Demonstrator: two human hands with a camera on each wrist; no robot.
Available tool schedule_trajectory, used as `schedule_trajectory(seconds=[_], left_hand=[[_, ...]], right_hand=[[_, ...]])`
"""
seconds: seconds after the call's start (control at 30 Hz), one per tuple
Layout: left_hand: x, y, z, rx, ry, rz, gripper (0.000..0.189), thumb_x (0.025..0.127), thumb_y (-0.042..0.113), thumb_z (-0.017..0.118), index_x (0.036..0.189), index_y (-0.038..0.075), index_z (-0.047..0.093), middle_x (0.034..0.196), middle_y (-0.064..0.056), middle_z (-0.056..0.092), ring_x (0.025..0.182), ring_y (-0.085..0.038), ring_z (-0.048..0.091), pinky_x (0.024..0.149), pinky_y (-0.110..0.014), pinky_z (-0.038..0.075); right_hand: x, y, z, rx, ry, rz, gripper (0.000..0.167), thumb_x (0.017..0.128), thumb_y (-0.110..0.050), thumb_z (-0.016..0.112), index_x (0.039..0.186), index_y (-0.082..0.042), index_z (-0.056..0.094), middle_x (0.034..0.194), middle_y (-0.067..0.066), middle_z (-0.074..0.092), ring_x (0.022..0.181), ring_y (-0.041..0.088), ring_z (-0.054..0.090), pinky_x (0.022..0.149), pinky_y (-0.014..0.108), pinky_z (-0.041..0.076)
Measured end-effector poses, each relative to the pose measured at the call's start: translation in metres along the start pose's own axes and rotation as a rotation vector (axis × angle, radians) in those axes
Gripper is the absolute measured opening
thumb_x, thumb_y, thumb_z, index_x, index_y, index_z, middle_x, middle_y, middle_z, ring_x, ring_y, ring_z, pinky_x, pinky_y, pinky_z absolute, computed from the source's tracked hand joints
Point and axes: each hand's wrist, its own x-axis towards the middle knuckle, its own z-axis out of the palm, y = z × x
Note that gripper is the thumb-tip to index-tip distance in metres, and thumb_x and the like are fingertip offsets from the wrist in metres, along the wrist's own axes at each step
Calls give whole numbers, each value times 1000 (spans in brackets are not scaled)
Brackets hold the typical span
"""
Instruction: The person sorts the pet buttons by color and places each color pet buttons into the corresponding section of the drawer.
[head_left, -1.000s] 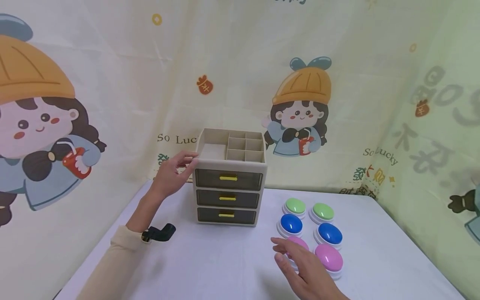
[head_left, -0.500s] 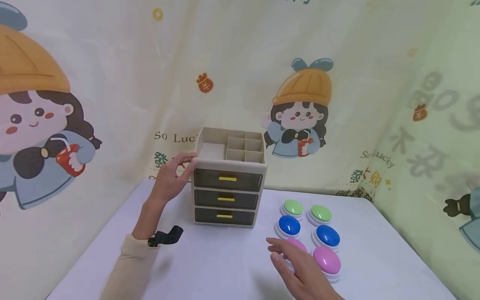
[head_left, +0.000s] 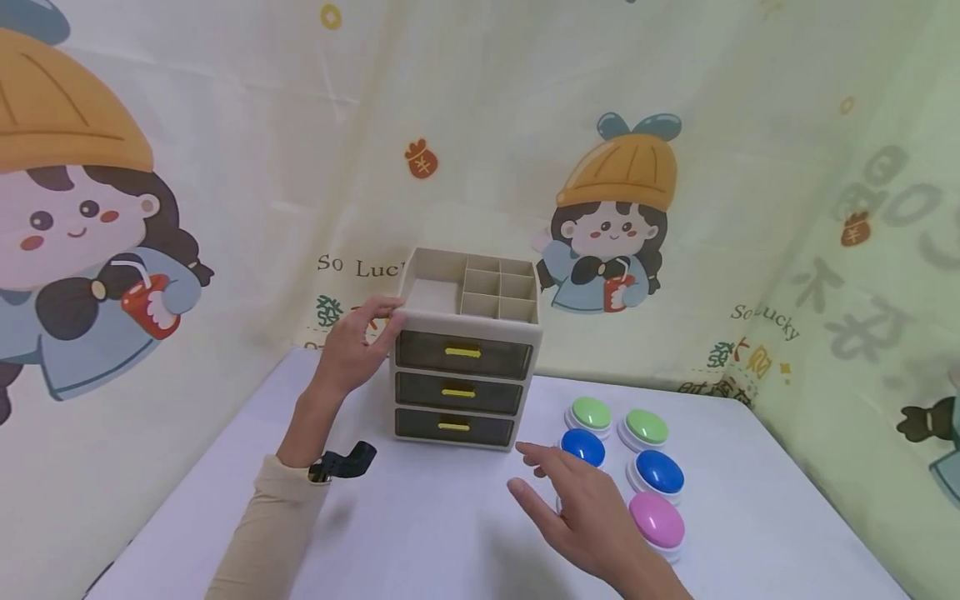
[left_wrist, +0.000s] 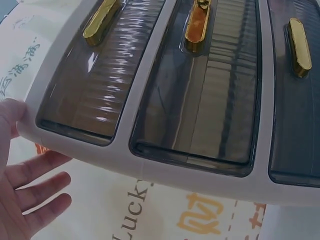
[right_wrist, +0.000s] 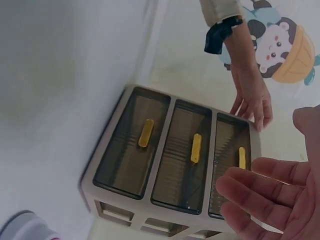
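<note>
A beige desktop organizer (head_left: 468, 323) stands on the table, with three dark see-through drawers, all closed, and yellow handles. Its top holds one wide compartment and several small ones. My left hand (head_left: 351, 350) holds its upper left corner; in the left wrist view the thumb lies at the front frame (left_wrist: 30, 112) while the other fingers spread along the side. To the right of the organizer's base, my right hand (head_left: 588, 512) hovers with relaxed fingers and nothing in them. In the right wrist view those fingertips (right_wrist: 232, 190) overlap the top drawer, whose handle (right_wrist: 242, 157) shows beside them.
Round push buttons sit at right in two columns: green (head_left: 592, 412), blue (head_left: 660, 471) and pink (head_left: 657, 518). My right hand covers most of the front left one. A printed curtain (head_left: 480, 100) hangs behind the white table (head_left: 420, 533). A black wrist strap (head_left: 341, 462) is on the left arm.
The right hand has shifted left and slightly away from me, toward the organizer, now covering the left pink button. The left hand stays on the organizer's corner. The view has shifted slightly.
</note>
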Motion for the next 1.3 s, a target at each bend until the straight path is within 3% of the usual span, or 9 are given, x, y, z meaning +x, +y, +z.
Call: schedule_trajectory(seconds=[0.2, 0.33, 0.57, 0.67, 0.97, 1.1, 1.3], left_hand=[[0, 9, 1, 27, 14, -22, 35, 103, 34, 60, 130, 12, 65, 121, -18, 73, 113, -37, 67, 83, -54, 54], [-2, 13, 2, 12, 7, -53, 35, 104, 35, 59, 129, 12, 64, 118, -19, 73, 110, -36, 67, 86, -55, 54], [-2, 12, 3, -35, -10, -73, 35, 104, 33, 59, 131, 11, 64, 118, -19, 74, 112, -36, 68, 95, -55, 53], [-3, 13, 2, -40, -17, -79, 35, 104, 34, 60, 131, 12, 64, 120, -19, 73, 112, -35, 68, 95, -54, 53], [-4, 15, 0, -55, -27, -92, 35, 103, 34, 60, 132, 13, 63, 122, -18, 72, 114, -36, 68, 97, -53, 53], [-4, 16, -1, -64, -27, -87, 35, 103, 33, 60, 132, 12, 63, 122, -18, 73, 114, -36, 68, 97, -53, 53], [-4, 16, -2, -68, -29, -87, 36, 104, 33, 60, 132, 12, 63, 124, -17, 72, 116, -36, 68, 96, -53, 54]], right_hand=[[19, -4, 4, -151, 103, -126, 42, 97, -51, 64, 125, -20, 70, 110, -8, 75, 94, 10, 71, 76, 26, 58], [32, -6, 5, -133, 88, -120, 42, 98, -52, 63, 123, -19, 72, 109, -5, 76, 92, 9, 71, 74, 24, 58], [53, -4, 16, 172, 48, -93, 31, 101, -44, 63, 114, -18, 74, 95, -12, 74, 84, 5, 66, 73, 28, 59], [61, -3, 21, 332, 28, -60, 25, 102, -36, 64, 110, -16, 75, 92, -8, 75, 82, 7, 67, 73, 29, 59], [82, -13, 22, 837, -133, 273, 60, 104, -52, 52, 119, 3, 69, 97, 11, 76, 89, 26, 75, 74, 23, 57], [88, -15, 23, 908, -139, 308, 63, 104, -52, 51, 121, 6, 67, 97, 11, 76, 86, 23, 74, 73, 22, 56], [100, -14, 30, 881, -100, 339, 60, 105, -52, 49, 117, 4, 68, 93, 8, 76, 81, 17, 73, 70, 23, 56]])
